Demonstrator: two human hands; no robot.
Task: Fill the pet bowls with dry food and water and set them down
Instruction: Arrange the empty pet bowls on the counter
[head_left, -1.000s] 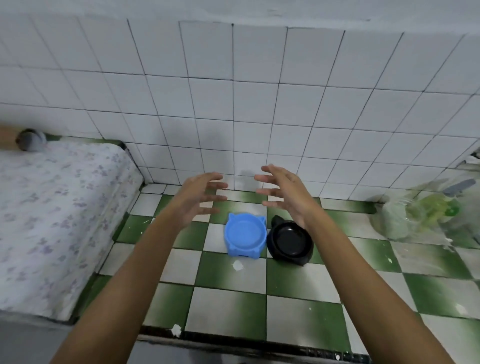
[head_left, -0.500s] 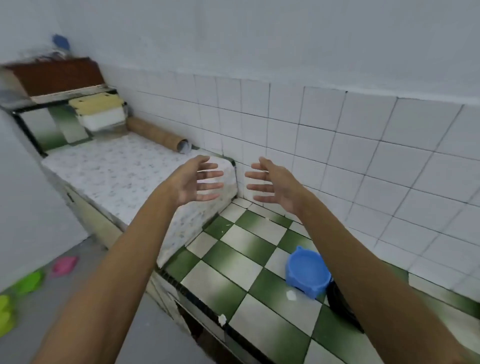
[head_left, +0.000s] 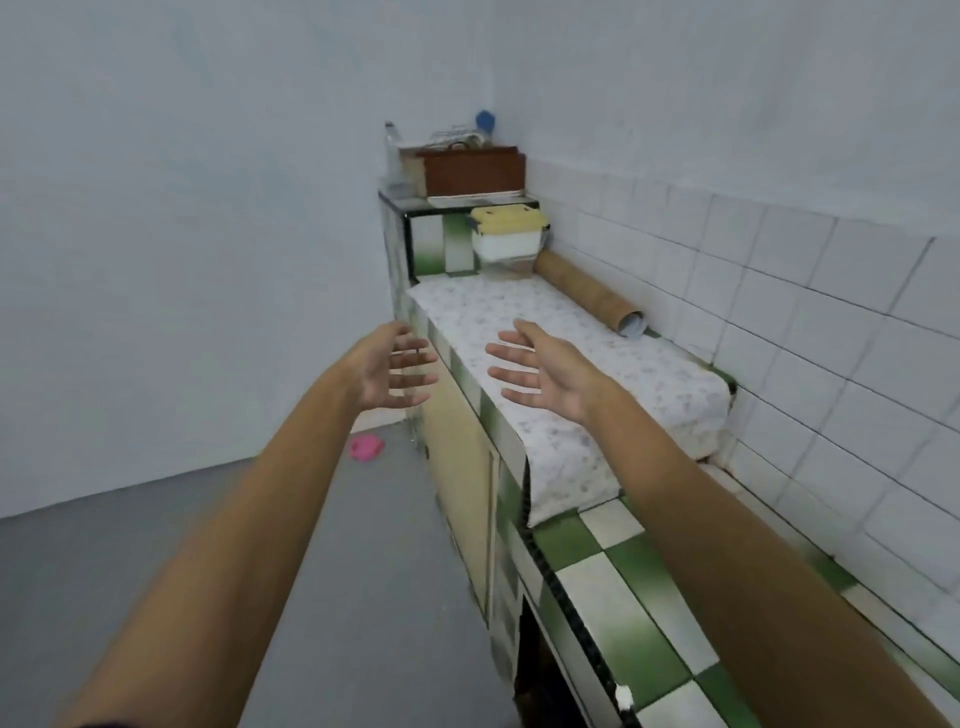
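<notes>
My left hand (head_left: 395, 366) and my right hand (head_left: 540, 376) are stretched out in front of me at chest height, palms facing each other, fingers spread, holding nothing. They hover over the near edge of a counter covered with a flowered cloth (head_left: 566, 364). At the far end of that counter stands a clear plastic box with a yellow lid (head_left: 510, 240). No pet bowl is in view.
A cardboard tube (head_left: 587, 291) lies along the tiled wall. A brown box (head_left: 472, 169) and a bottle (head_left: 392, 156) sit on a raised shelf in the corner. The green-and-white checked counter (head_left: 623, 597) runs at lower right. A pink object (head_left: 366, 447) lies on the grey floor.
My view has swung left, away from the blue and black bowls, which have left the frame. Both hands stay raised and spread, holding nothing.
</notes>
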